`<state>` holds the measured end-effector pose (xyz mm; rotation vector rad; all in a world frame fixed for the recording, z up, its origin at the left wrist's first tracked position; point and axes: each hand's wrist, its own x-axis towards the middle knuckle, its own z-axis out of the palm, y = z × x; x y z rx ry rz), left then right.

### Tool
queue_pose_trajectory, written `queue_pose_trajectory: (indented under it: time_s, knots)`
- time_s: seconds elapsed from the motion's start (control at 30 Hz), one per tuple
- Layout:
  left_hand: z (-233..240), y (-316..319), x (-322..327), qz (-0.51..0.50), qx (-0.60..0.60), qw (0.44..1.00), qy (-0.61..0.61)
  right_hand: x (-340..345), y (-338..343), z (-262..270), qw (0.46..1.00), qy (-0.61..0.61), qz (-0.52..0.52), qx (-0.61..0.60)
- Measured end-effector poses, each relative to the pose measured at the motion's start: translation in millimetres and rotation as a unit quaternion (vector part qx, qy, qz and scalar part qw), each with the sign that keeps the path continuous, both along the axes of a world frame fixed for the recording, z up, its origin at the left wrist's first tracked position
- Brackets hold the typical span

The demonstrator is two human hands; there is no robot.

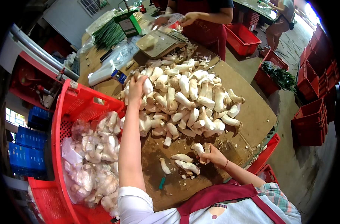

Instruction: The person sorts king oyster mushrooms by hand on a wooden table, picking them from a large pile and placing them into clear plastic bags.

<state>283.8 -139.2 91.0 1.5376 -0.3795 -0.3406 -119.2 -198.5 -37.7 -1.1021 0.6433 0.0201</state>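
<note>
A large heap of king oyster mushrooms (184, 98) covers the middle of the cardboard-topped table. My left hand (136, 85) reaches to the heap's left side, its fingers on a pale mushroom (147, 86). Near the table's close edge, my right hand (213, 156) holds king oyster mushrooms (198, 149) between thumb and fingers; how many is partly hidden. Just left of it lie several loose mushrooms (186, 165) among small trimmings. Another single mushroom (164, 166) lies farther left, beside a small green-handled tool (162, 183), its blade not clearly visible.
At left stands a red plastic crate (57, 156) with bagged mushrooms (88, 173). Beyond the heap are a weighing scale (156, 43), plastic bags (116, 63) and green stalks (109, 35). A co-worker (200, 25) handles a bag across the table. Red crates (310, 123) stand at right.
</note>
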Motion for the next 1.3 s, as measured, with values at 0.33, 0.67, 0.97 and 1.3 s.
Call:
queue_pose_trajectory:
  time_s: [0.33, 0.67, 0.97, 1.3]
  knots:
    - [-4, -90, 33, -0.047, 0.482, 0.79, -0.376, -6, -12, 21, 0.998, 0.033, 0.034, 0.041]
    - [-12, 76, -135, 0.067, 0.41, 0.858, -0.303, -12, 0, 19, 0.984, 0.044, 0.088, -0.145]
    - [-94, 182, -253, -0.094, 0.6, 0.791, -0.076, -9, 50, 24, 0.774, -0.149, 0.169, -0.592]
    - [-91, 142, -264, -0.308, 0.326, 0.809, -0.379, -33, 19, 12, 0.932, 0.111, 0.094, -0.333]
